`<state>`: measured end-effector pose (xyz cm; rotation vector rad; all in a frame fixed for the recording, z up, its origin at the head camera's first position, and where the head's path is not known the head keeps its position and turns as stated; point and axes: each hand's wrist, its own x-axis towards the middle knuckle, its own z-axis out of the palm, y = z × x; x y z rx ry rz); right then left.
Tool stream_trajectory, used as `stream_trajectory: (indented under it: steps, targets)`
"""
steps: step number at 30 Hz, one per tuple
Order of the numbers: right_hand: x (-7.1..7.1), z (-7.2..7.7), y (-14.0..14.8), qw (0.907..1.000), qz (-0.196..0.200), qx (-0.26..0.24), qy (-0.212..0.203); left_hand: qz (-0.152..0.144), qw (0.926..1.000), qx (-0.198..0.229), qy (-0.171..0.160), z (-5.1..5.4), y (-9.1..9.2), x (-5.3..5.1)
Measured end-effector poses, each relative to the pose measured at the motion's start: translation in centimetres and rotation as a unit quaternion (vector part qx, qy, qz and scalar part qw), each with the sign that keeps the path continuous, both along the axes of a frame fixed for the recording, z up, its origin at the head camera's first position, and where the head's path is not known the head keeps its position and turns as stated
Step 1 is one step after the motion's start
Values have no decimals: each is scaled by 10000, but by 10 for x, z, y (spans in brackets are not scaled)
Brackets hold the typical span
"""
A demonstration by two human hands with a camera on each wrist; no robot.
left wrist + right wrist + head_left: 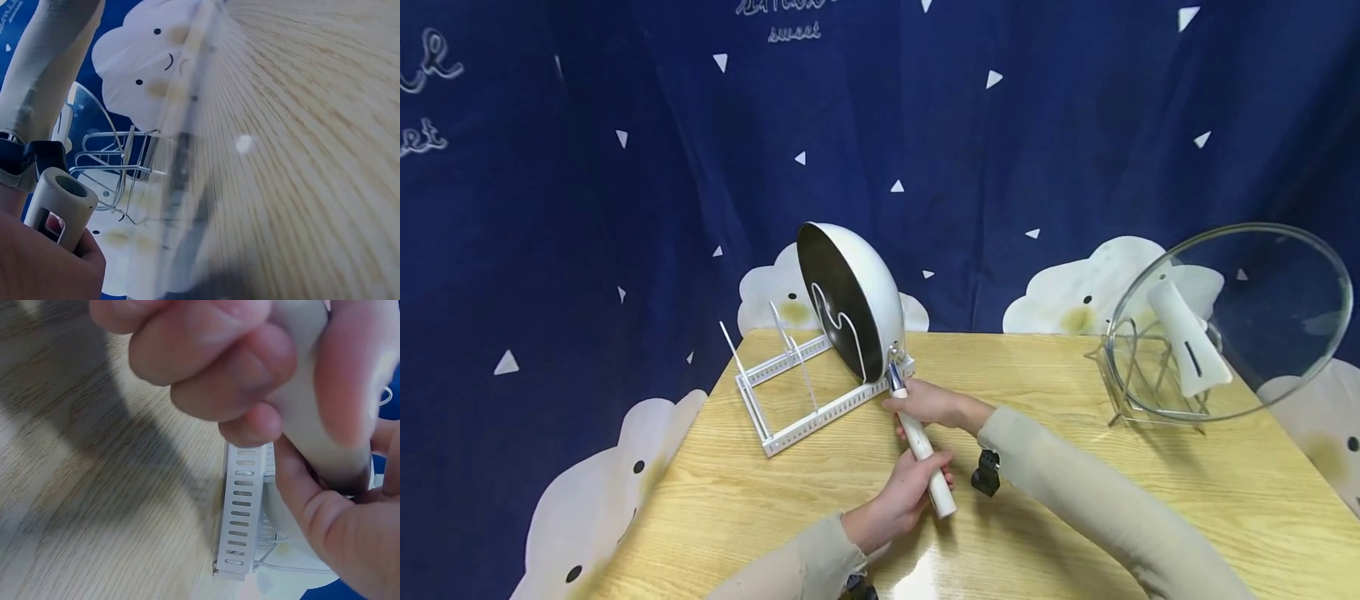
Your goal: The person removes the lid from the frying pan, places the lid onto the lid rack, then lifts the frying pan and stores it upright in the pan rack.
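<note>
A wok (876, 287), white outside and dark inside, stands tilted on its side in a white dish rack (820, 417). Its long pale handle (916, 437) points down toward me. My right hand (928, 404) grips the handle near the metal joint, close to the rack's right end. Lower down, my left hand (904, 492) has its fingers and thumb round the handle near its free end. That slotted handle end (67, 200) shows up close in the left wrist view. In the right wrist view, fingers hide part of the handle.
At the right, a large glass lid (1285, 333) with a white handle (1187, 337) stands in a wire rack (1123, 408). Thin upright dividers (733, 350) rise from the white rack's left part. Behind the wooden table (1030, 367) hangs a blue curtain (970, 167).
</note>
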<state>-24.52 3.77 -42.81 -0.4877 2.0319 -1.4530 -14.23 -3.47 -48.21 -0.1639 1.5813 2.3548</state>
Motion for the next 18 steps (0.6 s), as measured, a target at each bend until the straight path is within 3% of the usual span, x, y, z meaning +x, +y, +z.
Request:
stream_trajectory:
  steps: [4, 9, 14, 18]
  targets:
    - [0, -2, 3, 10000, -52, 63, -51, -70, 9998, -139, 117, 1, -3, 3]
    - [0, -6, 4, 9998, -106, 185, -8, -158, 9960, -819, 314, 2, -12, 6]
    - [2, -7, 4, 9983, -119, 483, 310, -464, 9843, -1592, 598, 5, -28, 7]
    - [5, -7, 7, 9980, -162, 521, 333, -804, 9716, -2065, 831, 9, -44, 3]
